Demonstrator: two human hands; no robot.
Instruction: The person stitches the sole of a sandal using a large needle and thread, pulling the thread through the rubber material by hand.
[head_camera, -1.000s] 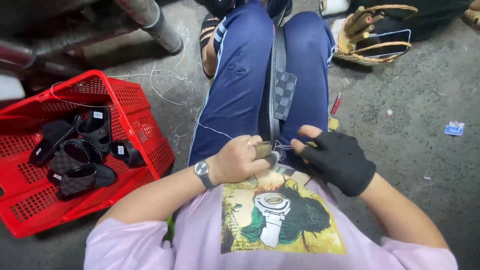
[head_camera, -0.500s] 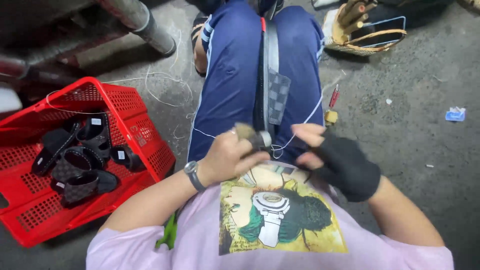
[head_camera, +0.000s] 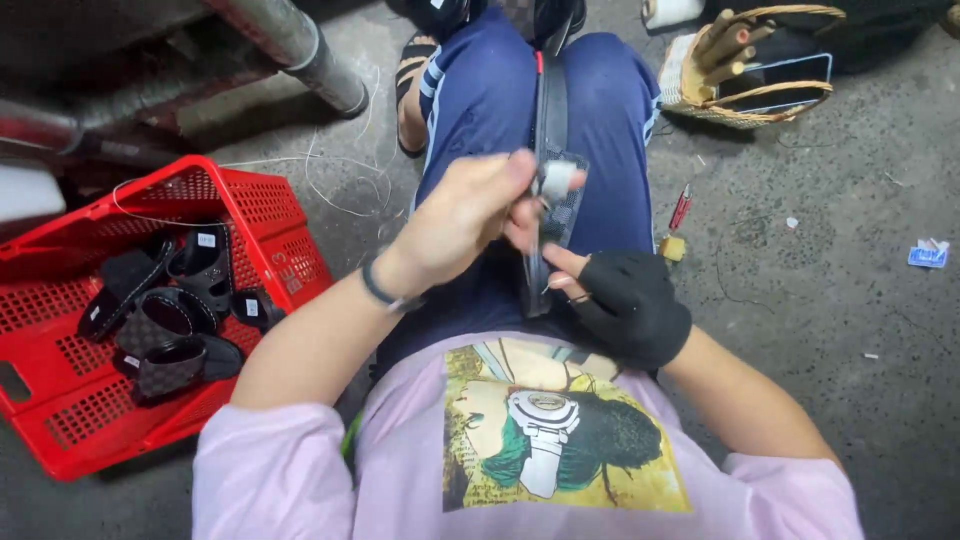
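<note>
- The right hand (head_camera: 630, 305), in a black fingerless glove, is closed on the lower end of a dark strap (head_camera: 545, 200), pinning it against the lap just above the shirt.
- The left hand (head_camera: 465, 215), bare with a watch at the wrist, is raised beside the strap and pinched shut on a small pale tool (head_camera: 557, 178); its fingertips touch the strap near the middle.
- By my reading, the step in hand is hand-stitching or trimming the strap's edge, with the left hand drawing the tool up and away from the seam. I cannot tell whether a thread runs from it.
- The next move seems to call for a steady hold from the right hand, so the strap stays taut, and a careful return of the tool to the edge.
- The strap is long, narrow and dark, with a checkered patch beside the left fingertips; it runs from the right hand away between the knees.
- Left of the left hand, well apart, a red crate (head_camera: 270, 205) holds coiled straps of the same kind.
- Beyond the right hand, on the floor (head_camera: 860, 330), lie a red pen-like thing (head_camera: 681, 207) and a yellow block (head_camera: 672, 247).
- Farthest off, a woven basket (head_camera: 745, 65) holds tool handles.
</note>
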